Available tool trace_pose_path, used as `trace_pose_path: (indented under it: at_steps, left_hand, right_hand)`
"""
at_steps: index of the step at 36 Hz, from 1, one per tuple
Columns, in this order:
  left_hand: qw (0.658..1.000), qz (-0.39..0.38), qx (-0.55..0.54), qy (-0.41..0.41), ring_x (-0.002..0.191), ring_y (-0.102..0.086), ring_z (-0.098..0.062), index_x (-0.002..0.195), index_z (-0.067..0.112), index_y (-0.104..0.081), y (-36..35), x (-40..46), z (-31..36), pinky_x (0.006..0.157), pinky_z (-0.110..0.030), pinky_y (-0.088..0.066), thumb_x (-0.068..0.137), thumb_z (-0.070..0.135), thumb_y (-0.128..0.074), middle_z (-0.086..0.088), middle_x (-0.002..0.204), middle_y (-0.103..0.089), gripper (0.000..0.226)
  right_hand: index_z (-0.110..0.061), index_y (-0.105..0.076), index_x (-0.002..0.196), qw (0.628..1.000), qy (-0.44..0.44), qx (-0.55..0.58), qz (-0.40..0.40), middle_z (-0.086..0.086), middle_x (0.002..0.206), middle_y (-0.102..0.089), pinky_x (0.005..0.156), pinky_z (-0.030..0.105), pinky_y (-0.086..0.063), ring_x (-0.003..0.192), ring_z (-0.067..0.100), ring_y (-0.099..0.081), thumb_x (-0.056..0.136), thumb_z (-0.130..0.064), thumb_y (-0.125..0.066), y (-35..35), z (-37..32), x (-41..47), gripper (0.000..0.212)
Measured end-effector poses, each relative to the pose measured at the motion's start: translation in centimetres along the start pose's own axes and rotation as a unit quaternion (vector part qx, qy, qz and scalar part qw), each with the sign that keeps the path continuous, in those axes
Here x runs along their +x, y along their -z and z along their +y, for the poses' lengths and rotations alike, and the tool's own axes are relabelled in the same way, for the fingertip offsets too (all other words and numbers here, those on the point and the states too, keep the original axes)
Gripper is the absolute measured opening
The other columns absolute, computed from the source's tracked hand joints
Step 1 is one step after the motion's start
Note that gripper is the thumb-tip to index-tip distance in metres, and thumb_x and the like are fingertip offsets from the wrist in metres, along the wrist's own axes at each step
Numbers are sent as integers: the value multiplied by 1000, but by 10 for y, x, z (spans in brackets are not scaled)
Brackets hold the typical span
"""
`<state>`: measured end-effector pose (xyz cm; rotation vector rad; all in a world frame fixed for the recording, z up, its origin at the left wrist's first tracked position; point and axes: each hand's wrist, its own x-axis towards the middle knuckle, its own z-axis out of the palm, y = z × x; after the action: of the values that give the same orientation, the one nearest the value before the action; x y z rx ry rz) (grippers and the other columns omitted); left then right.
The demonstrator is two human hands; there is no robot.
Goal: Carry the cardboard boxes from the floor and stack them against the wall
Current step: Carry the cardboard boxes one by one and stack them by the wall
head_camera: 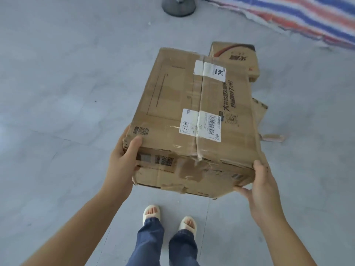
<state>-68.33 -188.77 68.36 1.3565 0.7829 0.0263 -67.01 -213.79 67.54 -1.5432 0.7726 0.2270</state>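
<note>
Above floor: one box, two hands' grip.

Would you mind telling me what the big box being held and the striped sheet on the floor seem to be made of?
The big box looks like brown corrugated cardboard with a matt finish: dented corners, torn edges and glossy clear tape along its seam. The striped sheet appears to be woven plastic tarpaulin, judging by its red, white and blue bands and frayed edge, though it could be cloth.

The large cardboard box is matt, creased brown board with glossy clear tape and white paper labels. The floor is smooth grey. At upper right, striped woven sheeting looks frayed.
</note>
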Motion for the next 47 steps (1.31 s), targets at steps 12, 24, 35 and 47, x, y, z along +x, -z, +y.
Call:
trace_pose_path:
  at_steps: [12, 24, 35, 47]
  left_hand:
    - [970, 178, -146, -84, 56, -64, 4, 118, 20, -57, 100, -69, 73, 43, -15, -46, 99, 19, -47, 23, 63, -67, 22]
    - [922, 293, -209, -140, 58, -63, 7, 127, 24, -59, 280, -50, 124, 43, -16, -46, 97, 21, -51, 19, 74, -68, 31]
    - [859, 405, -253, -186, 60, -63, 5, 120, 22, -60, 446, -37, 156, 44, -18, -48, 97, 22, -50, 23, 65, -67, 25]
    - [794, 501, -295, -175, 49, -57, 1, 105, 18, -64, 556, 33, 184, 42, -18, -43, 95, 25, -53, 7, 63, -57, 16]
  right_hand:
    - [-25, -61, 118, 978, 94, -90, -161, 0, 115, -64, 82, 44, -55, 107, 23, -60, 66, -62, -45, -91, -76, -64, 66]
    - [-27, -54, 130, 926, 194, -122, -299, 4, 124, -59, 76, 45, -54, 110, 27, -58, 84, -50, -43, -287, -95, -154, 52]
    - [-23, -49, 135, 856, 234, -177, -426, -5, 102, -49, 92, 53, -51, 95, 16, -48, 101, -30, -35, -483, -99, -248, 38]
    - [-33, -47, 138, 790, 247, -237, -509, -5, 125, -50, 95, 55, -49, 117, 21, -49, 101, -31, -35, -669, -104, -289, 39]
